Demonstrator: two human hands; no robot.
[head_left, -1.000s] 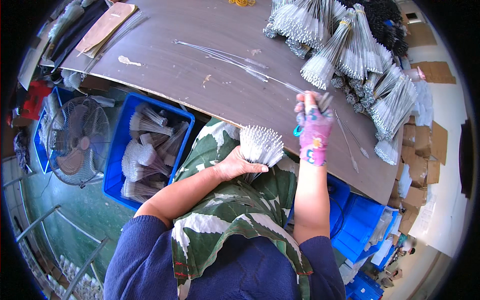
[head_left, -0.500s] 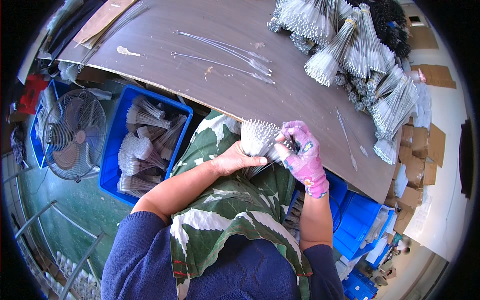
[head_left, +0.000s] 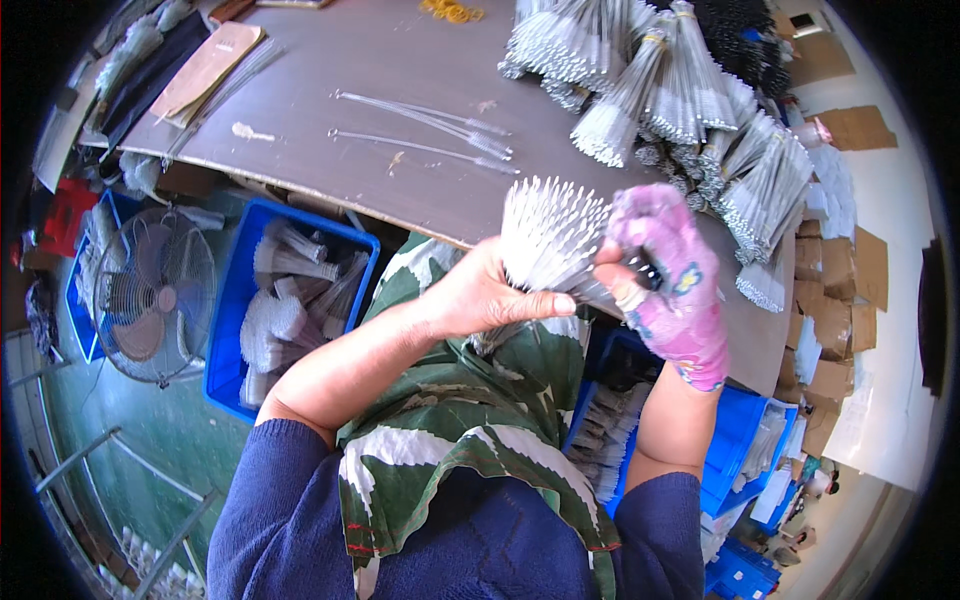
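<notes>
A thick bundle of thin wire brushes (head_left: 552,238) with white bristle tips stands fanned upward above my lap. My bare left hand (head_left: 478,292) is wrapped round it from the left, thumb across the front. Beside the bundle, my right hand (head_left: 672,285) wears a pink flowered glove with some fingertips uncovered. Its fingers are curled together at the bundle's right side, around something small and dark that I cannot make out. On the table beyond, several loose wire brushes (head_left: 425,135) with looped ends lie side by side.
Large piles of tied brush bundles (head_left: 680,90) cover the table's far right. Blue bins (head_left: 228,310) with more bundles stand below the table, left and right. A fan (head_left: 155,295) is at the left. Yellow rubber bands (head_left: 452,11) lie at the far edge of view.
Both hands have risen toward me with the bundle, which now appears larger. The right hand has shifted right, and the view has moved slightly.
</notes>
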